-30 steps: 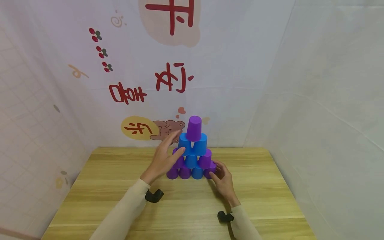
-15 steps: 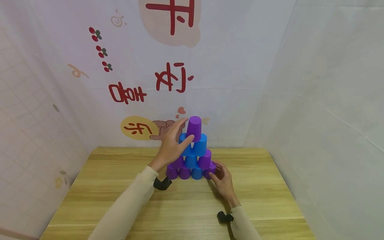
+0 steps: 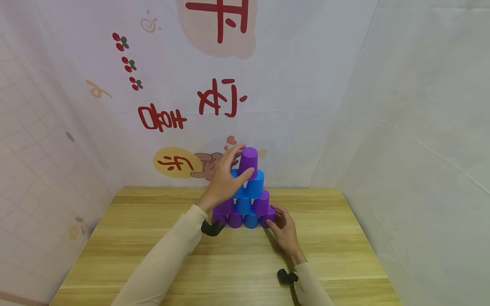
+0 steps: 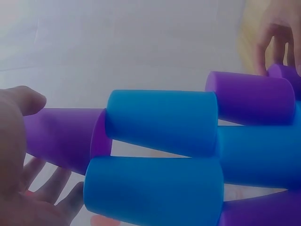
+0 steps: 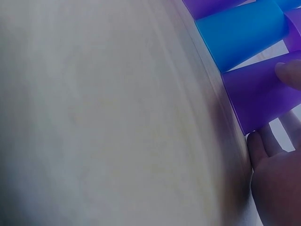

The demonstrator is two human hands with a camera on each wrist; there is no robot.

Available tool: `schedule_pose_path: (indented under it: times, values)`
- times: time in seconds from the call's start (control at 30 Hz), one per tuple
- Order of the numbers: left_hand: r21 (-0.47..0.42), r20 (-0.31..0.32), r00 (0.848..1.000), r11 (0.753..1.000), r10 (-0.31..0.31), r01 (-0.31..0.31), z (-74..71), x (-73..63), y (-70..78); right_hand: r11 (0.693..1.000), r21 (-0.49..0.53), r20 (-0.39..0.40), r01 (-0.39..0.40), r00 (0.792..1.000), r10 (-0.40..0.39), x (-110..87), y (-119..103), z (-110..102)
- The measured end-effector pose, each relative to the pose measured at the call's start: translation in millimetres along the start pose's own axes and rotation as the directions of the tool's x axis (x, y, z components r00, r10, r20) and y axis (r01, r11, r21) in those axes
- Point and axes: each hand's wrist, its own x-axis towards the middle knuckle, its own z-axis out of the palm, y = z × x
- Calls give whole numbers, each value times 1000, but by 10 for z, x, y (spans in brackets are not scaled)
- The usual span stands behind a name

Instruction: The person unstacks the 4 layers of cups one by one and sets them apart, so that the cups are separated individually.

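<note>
Purple and blue plastic cups stand upside down in a pyramid on the wooden table. At its peak is a purple cup; my left hand holds it from the left, thumb in front, fingers round the far side. In the left wrist view, this top cup still sits across two blue cups. My right hand grips the purple cup at the bottom right corner, its thumb against the cup in the right wrist view. The left hand partly hides the pyramid's left side.
A white printed cloth hangs close behind the pyramid, with plain cloth at the right. The lower cups touch side by side. A black wrist mount on the left wrist lies close in front of the lower left cups in the head view.
My left hand has moved up and right from beside the blue cups to the top purple cup, closing round it. The right hand and the cups have stayed in place.
</note>
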Motion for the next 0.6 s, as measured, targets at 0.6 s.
schedule_pose_path:
  times: [0.6]
  values:
    - [-12, 4, 1000, 1000, 23, -23, 38, 65, 17, 1000, -20, -8, 17, 1000, -17, 18, -1, -7]
